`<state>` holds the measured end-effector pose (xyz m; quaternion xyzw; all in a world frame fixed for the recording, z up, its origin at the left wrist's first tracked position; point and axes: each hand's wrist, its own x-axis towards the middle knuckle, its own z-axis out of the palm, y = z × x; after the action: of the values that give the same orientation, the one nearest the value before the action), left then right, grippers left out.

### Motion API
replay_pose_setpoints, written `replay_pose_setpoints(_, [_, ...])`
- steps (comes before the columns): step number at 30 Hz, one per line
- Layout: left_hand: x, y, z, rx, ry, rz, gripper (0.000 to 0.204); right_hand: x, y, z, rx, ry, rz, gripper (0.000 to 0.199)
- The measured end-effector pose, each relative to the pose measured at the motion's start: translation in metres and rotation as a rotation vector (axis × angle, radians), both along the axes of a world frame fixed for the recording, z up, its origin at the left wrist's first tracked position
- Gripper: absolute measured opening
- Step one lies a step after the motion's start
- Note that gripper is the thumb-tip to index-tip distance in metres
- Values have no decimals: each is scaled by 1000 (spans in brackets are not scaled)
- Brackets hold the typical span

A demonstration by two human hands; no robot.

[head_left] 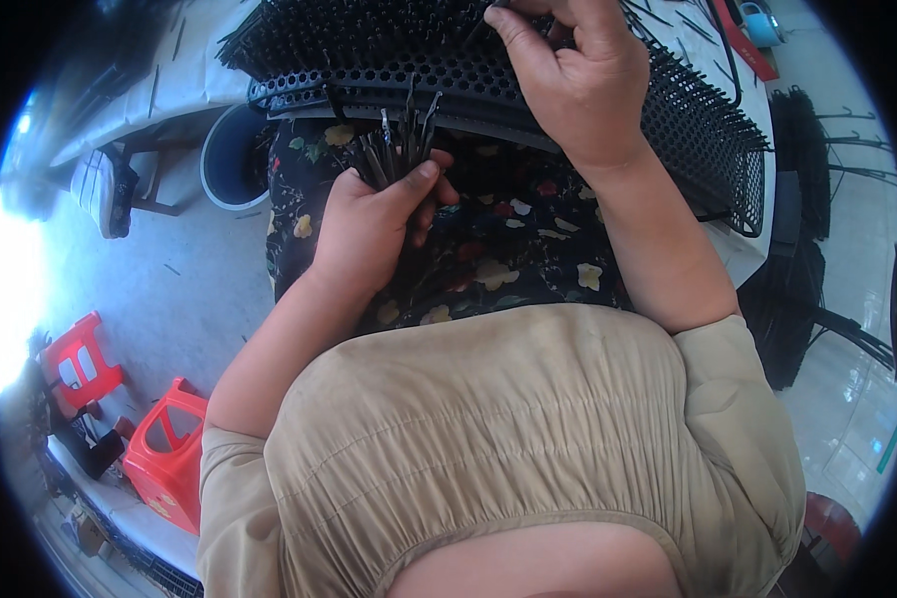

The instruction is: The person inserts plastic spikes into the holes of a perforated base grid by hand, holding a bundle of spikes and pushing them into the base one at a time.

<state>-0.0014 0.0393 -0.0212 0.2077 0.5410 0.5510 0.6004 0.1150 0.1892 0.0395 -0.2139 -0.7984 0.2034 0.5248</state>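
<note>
Pins, dark and slender, one bundle (401, 140): held in the left hand (369, 224), which was closed around their lower ends, thumb pressed across the front. Bundle sat over the lap, just below the near rim of the perforated black tray (713, 130). Long axis ran roughly upright in the head view, tips fanned slightly and pointing away from the body toward the tray; lower ends hidden in the fist.

Right hand (573, 75): fingers curled and pinched together at the tray's top surface, among pins already standing in its holes. Whether it gripped a single pin could not be told, the fingertips being hidden.

Step judged: filling the tray, one pin at a time, from the held stock. Next move would likely call for the right hand to draw one pin from the bundle and align it lengthwise with a free hole.

Nearby: floral-print lap cloth (528, 229), grey bucket (231, 159), two red plastic stools (164, 453) on the floor at left.
</note>
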Motion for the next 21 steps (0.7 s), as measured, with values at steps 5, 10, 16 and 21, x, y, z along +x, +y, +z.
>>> replay_pose_setpoints(5, [1,1,-2,8,-4,-25,22,-6,33,-26,428,102,131,27])
replay_pose_setpoints(10, [-1,-2,-2,48,-52,30,23,7,11,-20,536,-254,-23,22])
replay_pose_setpoints(16, [2,-5,1,134,-37,48,23,14,-31,-30,-709,-139,347,12])
replay_pose_setpoints(21, [-1,-4,0,75,-9,-1,23,25,-3,-11,-663,17,300,14])
